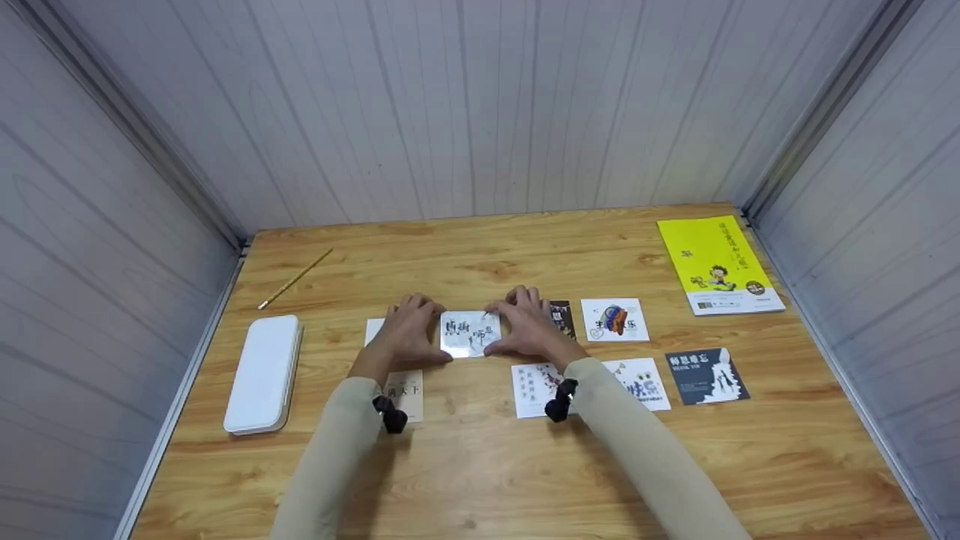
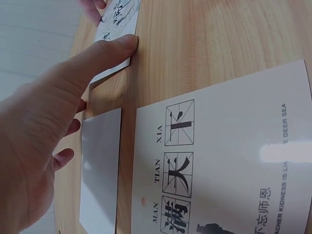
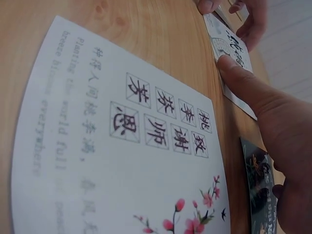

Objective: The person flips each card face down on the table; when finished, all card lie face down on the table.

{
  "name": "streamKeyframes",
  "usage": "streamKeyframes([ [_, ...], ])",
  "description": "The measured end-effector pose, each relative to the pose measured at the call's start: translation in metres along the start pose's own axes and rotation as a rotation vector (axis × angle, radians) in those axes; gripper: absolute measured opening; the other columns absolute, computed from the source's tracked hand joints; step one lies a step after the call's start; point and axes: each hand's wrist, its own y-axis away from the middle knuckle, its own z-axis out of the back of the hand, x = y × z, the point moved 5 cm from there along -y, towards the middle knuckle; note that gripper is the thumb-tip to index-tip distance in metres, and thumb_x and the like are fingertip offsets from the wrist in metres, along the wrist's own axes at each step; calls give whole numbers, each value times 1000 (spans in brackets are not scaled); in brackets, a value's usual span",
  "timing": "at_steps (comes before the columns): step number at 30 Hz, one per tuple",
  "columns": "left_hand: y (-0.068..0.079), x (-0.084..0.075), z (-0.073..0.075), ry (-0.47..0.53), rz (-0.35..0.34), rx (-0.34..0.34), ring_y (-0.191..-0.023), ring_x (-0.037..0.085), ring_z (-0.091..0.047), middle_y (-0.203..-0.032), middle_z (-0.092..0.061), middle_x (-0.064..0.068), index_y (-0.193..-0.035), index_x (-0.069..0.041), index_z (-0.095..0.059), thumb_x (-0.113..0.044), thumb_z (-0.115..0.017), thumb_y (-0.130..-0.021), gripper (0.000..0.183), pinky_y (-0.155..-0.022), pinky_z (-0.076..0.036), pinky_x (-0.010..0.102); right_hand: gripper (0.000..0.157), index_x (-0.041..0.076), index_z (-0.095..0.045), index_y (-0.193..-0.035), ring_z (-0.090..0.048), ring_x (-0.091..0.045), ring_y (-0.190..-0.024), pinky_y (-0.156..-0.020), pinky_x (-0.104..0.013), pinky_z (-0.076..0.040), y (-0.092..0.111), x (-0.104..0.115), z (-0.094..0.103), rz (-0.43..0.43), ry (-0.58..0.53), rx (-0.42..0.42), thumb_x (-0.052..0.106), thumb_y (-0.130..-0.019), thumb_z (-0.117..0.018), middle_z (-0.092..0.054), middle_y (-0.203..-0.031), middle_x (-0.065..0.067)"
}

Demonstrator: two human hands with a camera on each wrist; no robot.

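While edge-pinched, card (image 1: pixel 470 334) between hands.

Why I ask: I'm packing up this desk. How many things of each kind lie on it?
Printed cards: 8; one printed card is held between the left hand and the right hand
Yellow book: 1
White case: 1
Thin pencil-like stick: 1
Total: 11
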Motion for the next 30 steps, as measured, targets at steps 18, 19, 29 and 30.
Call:
streamKeyframes([
  [18,5,-3,7,88,-27,-20,-152,40,-49,-163,-57,19,-166,-10,-51,-47,-94,-79,104,-120,-39,58,98,27,-57,-166,-45,-35,-142,-120,-59,-33,3,4,6,34,88,68,69,-85,-90,-52,-157,-15],
  [19,5,-4,8,105,-29,-28,-152,40,-50,-162,-58,19,-166,-10,-51,-46,-94,-79,104,-121,-39,59,98,27,-57,-167,-45,-36,-143,-120,-59,-33,4,4,6,32,87,72,70,-85,-90,-51,-158,-15],
  [29,7,-19,15,316,-91,-75,-144,43,-61,-151,-66,25,-167,1,-48,-26,-94,-81,101,-125,-48,62,98,28,-55,-167,-44,-37,-148,-117,-59,-35,5,3,11,37,61,91,65,-84,-92,-51,-162,-15],
  [30,7,-21,17,328,-99,-81,-144,44,-61,-151,-66,25,-166,2,-48,-24,-94,-82,100,-125,-48,62,99,28,-55,-167,-45,-37,-147,-117,-60,-35,5,3,11,39,63,92,65,-83,-93,-52,-162,-15],
])
